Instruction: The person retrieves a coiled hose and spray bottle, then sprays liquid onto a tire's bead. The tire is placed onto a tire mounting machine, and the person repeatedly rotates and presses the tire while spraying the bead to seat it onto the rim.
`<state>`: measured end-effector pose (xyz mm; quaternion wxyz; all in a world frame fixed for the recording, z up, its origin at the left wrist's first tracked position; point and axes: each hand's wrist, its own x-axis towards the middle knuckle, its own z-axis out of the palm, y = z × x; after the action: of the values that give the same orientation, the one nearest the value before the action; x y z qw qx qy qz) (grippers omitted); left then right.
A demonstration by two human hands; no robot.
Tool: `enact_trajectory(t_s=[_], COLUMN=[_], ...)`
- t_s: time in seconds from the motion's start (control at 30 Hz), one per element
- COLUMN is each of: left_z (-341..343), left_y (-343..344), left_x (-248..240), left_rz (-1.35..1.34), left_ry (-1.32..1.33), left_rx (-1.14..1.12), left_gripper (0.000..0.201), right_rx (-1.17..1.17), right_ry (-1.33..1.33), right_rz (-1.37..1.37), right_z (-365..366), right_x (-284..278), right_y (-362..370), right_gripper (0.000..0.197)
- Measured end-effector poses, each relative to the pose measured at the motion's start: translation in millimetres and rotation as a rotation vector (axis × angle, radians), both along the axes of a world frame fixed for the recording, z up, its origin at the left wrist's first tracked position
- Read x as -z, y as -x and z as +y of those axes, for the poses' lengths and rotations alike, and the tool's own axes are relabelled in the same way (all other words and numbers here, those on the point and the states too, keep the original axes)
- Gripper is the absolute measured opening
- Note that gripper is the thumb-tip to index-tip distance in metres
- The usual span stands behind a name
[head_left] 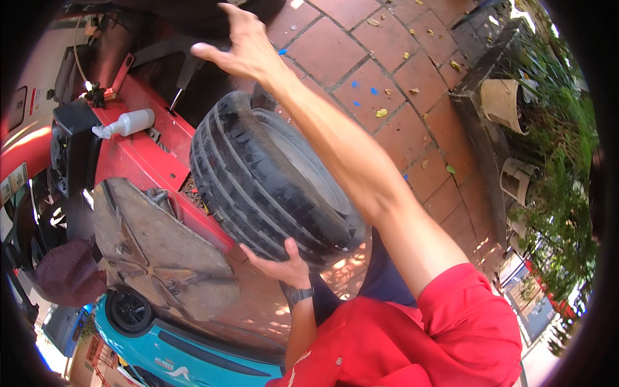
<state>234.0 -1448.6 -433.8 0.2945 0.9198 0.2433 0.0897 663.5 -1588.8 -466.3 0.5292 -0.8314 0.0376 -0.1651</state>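
Note:
A black tyre (258, 177) on a wheel rim rests against a red metal machine (148, 97), its grooved tread facing left. My left hand (284, 266), with a dark watch at the wrist, is at the tread's near edge, thumb and fingers spread. Whether its palm touches the rubber I cannot tell. Stretched far forward over the wheel, my right hand (242, 50) is open and holds nothing, its thumb pointing left. Beyond it lies a dark round shape (193, 13) at the picture's top edge. My right forearm hides part of the rim.
On the machine lies a translucent spray bottle (132, 122) beside a black box (71, 145). A dirty grey-brown panel (161, 251) sticks out at its near side. A teal car (187, 355) stands at lower left. Potted plants (503, 106) line the right, along reddish floor tiles (412, 135).

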Motion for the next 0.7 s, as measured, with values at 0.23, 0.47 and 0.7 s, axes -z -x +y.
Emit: enact_trajectory(t_s=[0.23,0.47,0.7], left_z=[1,1,3], left_y=[-1,0,3], left_x=[-3,2,6], left_rz=[-0.021,-0.093,-0.086], left_ry=[-0.034,-0.035,-0.019], left_rx=[0.012,0.028,0.02], left_gripper=[0.111,0.108,0.104], right_rx=[0.083,0.299,0.287], right_ry=[-0.186,0.032,0.155], right_rz=[0.858,0.755,0.699], right_z=[-29,22,20], right_x=[-53,-56,-51], right_y=[303,369,372], right_gripper=[0.098,0.068,0.065])
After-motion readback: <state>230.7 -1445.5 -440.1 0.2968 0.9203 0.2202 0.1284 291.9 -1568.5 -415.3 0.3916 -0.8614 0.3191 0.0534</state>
